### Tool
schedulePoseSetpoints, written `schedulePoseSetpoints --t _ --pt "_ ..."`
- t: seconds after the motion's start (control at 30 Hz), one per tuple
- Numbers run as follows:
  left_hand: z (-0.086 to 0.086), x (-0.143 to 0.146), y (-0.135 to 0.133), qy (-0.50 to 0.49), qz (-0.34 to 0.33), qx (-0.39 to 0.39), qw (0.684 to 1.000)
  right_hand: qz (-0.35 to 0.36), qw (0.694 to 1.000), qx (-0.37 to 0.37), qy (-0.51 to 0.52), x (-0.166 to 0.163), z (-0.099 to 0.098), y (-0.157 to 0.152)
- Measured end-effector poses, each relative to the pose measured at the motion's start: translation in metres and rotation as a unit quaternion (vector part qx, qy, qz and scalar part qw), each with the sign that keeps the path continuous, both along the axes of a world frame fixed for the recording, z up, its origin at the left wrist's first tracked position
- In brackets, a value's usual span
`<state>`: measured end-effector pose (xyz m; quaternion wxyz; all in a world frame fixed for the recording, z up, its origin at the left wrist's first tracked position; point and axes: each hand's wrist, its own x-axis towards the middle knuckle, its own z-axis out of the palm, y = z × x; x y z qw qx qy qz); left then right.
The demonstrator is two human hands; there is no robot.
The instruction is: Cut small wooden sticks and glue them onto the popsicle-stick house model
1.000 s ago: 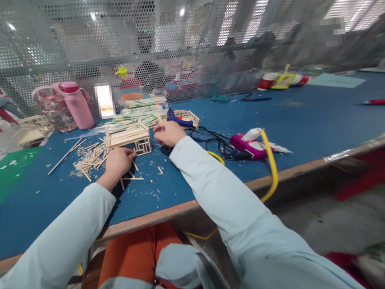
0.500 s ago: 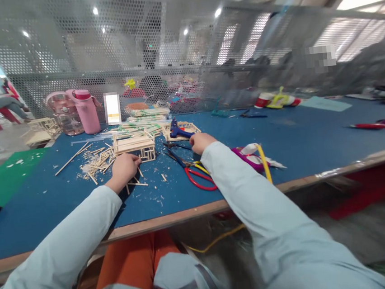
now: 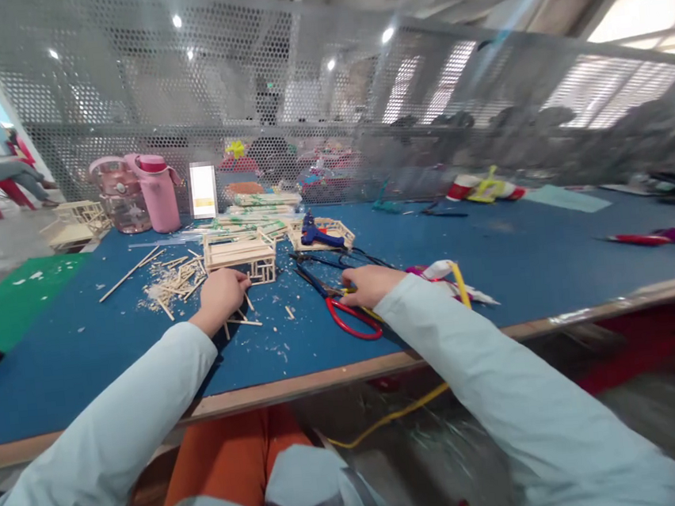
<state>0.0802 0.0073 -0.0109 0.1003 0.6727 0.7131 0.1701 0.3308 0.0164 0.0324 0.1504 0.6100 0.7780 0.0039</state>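
Model (image 3: 240,253): left hand (image 3: 222,294) at six o'clock, likely steadying it; grip unclear.
Red tool (image 3: 332,311): at four o'clock, seemingly placed for reach; right hand (image 3: 373,285) over it, grasp unclear.

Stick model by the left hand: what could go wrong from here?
The left hand is at the near edge of the model; a bump might crack it. The right hand, at the red-handled tool, is near the black cord and could snag it. The glue gun seems perched on another frame and might bend it.

Loose sticks (image 3: 180,279) left of nearest stick model (image 3: 239,252)
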Motion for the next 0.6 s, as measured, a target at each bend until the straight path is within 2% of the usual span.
schedulePoseSetpoints --t 0.1,0.27,0.43,0.53,0.6 --pt "0.0 0.001 0.0 -0.003 0.006 -0.002 1.0 -0.005 1.0 0.027 0.016 0.011 -0.002 -0.019" --pt "-0.001 0.001 0.0 0.001 0.009 0.006 1.0 0.016 0.993 0.021 0.113 0.014 -0.011 -0.041" --pt "-0.001 0.002 -0.001 0.005 0.004 0.008 1.0 0.006 0.988 -0.017 0.151 0.017 0.0 -0.054" --pt "-0.001 0.001 0.0 0.001 0.004 0.009 1.0 0.003 0.989 0.0 0.146 0.021 0.006 -0.06" --pt "-0.003 0.001 0.001 -0.003 0.003 0.013 1.0 0.007 0.99 0.005 0.138 0.023 0.003 -0.059"
